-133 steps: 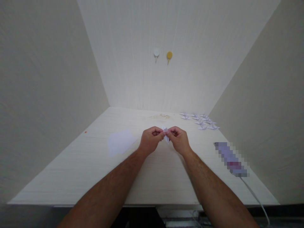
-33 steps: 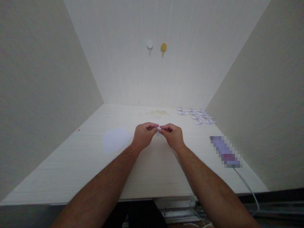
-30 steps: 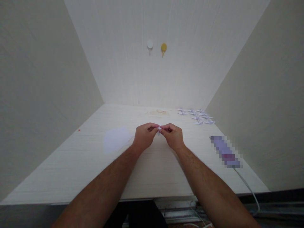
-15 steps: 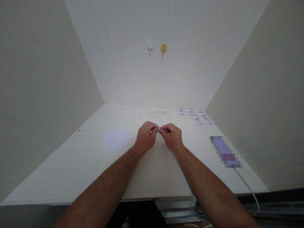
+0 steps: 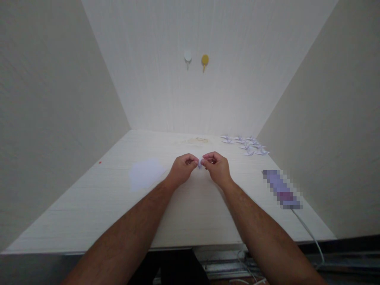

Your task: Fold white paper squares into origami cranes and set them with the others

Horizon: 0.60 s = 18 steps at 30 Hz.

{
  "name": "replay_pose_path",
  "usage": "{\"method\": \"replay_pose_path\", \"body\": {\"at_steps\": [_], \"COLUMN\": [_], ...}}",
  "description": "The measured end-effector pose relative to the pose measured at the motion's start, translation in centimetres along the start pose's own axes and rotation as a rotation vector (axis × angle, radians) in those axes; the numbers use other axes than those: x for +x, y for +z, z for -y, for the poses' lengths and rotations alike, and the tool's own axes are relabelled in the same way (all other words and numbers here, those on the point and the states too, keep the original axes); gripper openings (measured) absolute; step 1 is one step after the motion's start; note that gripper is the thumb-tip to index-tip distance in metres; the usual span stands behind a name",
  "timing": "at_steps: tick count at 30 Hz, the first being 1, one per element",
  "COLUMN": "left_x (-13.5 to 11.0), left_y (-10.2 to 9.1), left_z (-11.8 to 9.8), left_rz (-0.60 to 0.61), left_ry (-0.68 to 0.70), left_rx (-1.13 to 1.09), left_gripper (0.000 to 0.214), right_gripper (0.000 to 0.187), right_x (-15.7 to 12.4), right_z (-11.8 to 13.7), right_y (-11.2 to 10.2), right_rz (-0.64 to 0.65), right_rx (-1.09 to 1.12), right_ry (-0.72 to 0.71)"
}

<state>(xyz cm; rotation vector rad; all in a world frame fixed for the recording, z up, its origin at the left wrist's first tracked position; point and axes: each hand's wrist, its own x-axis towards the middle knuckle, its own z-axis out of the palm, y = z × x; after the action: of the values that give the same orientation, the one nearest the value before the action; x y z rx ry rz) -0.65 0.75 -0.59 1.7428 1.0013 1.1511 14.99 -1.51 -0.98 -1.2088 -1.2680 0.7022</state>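
Note:
A small pale lilac folded paper point(image 5: 200, 164) is held up between my two hands over the middle of the table. Thumb and fingers of my left hand point(image 5: 183, 168) pinch its left side. My right hand point(image 5: 218, 168) pinches the right side, its other fingers curled loosely. Most of the paper's shape is too small to make out. To the left of my left hand lies a stack of white paper sheets point(image 5: 145, 173). Several small folded paper cranes point(image 5: 247, 147) stand grouped at the back right, beyond my right hand.
A pixelated flat device point(image 5: 281, 190) with a white cable point(image 5: 310, 231) lies at the right. A small red bit point(image 5: 100, 162) rests near the left edge. White table walls point(image 5: 190, 99) enclose three sides, with a white hook point(image 5: 188, 57) and a yellow hook point(image 5: 204, 60) behind.
My hands have moved slightly apart, and more of the folded paper shows between my fingertips. The cranes and paper sheets have stayed in place.

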Motion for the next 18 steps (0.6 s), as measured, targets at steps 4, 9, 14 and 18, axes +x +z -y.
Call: {"method": "replay_pose_path", "body": {"at_steps": [4, 9, 14, 18], "left_x": [-0.16, -0.37, -0.30, -0.30], "left_y": [0.01, -0.02, -0.03, -0.04], "left_z": [-0.35, -0.32, 0.08, -0.07], "left_rz": [-0.039, -0.073, -0.068, -0.090], "left_ry": [0.014, 0.051, 0.050, 0.049], "left_rx": [0.019, 0.059, -0.047, -0.065], "left_gripper": [0.013, 0.016, 0.024, 0.022], "right_gripper": [0.013, 0.014, 0.009, 0.012], "right_x": [-0.31, -0.47, -0.33, -0.21], "right_z": [0.44, 0.89, 0.96, 0.97], "right_y": [0.19, -0.01, -0.39, -0.72], "right_rz": [0.017, 0.062, 0.070, 0.101], "right_rx": [-0.005, 0.030, 0.021, -0.016], "right_ry": [-0.009, 0.017, -0.141, -0.183]}}
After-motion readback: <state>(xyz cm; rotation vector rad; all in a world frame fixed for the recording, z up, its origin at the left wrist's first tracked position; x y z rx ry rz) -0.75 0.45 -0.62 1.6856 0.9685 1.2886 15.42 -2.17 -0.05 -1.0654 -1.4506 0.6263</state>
